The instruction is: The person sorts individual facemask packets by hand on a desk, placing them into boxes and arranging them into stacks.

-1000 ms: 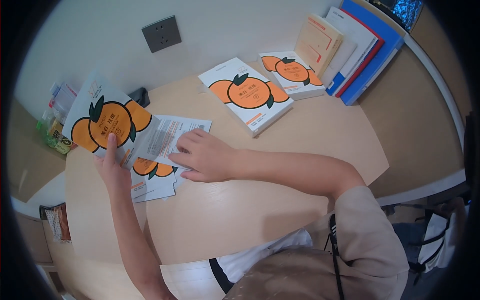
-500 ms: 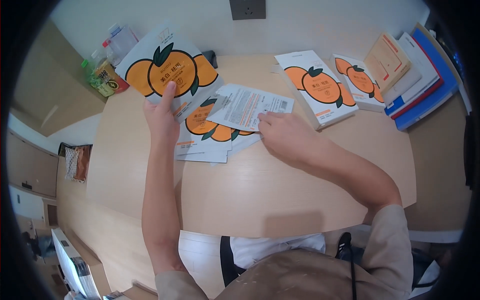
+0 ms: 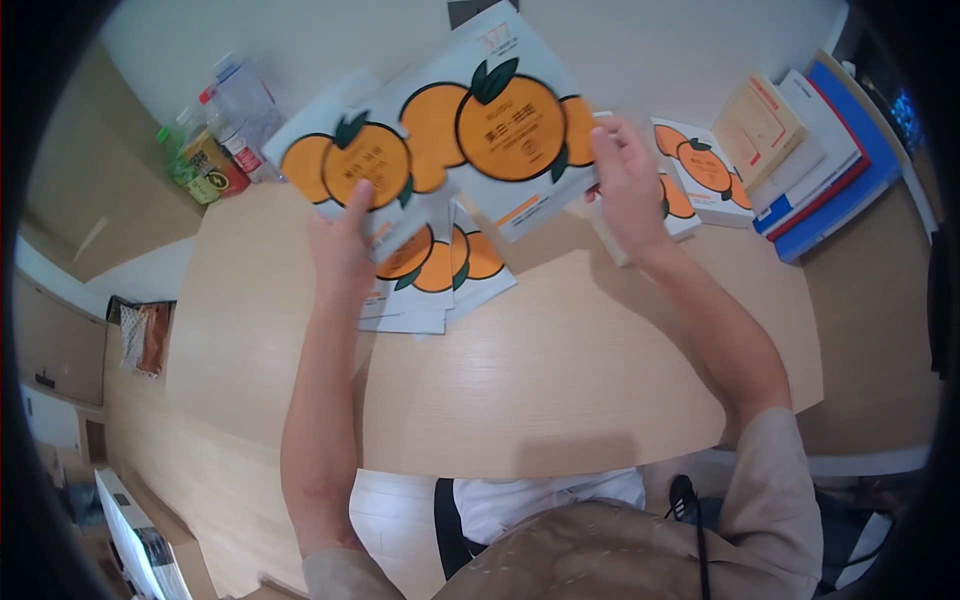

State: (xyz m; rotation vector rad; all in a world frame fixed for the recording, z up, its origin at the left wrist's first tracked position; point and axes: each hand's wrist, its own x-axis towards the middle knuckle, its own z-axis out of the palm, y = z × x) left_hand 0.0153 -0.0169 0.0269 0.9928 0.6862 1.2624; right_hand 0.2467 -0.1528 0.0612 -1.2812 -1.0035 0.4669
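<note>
My left hand point(image 3: 343, 240) grips a flat white sachet point(image 3: 365, 160) printed with oranges, its thumb across the front. To its right, my right hand point(image 3: 630, 190) holds up another such sachet point(image 3: 512, 130) by its right edge, printed front toward me. The two sachets meet, the right one partly overlapping the left. Under them, several more sachets point(image 3: 432, 268) lie in a loose pile on the table, their upper parts hidden. Behind my right hand is a white box point(image 3: 682, 203) with the same orange print, mostly covered.
A second orange-printed box point(image 3: 703, 172) lies at the back right. Beside it lean a tan booklet point(image 3: 758, 125) and a blue folder point(image 3: 850, 165). Plastic bottles point(image 3: 245, 95) and a can point(image 3: 218, 160) stand at the far left. The wooden table point(image 3: 500, 380) has a curved front edge.
My right hand has lifted a sachet off the pile, up and to the right, and its printed front now shows. My left hand has shifted slightly right and down with its sachet.
</note>
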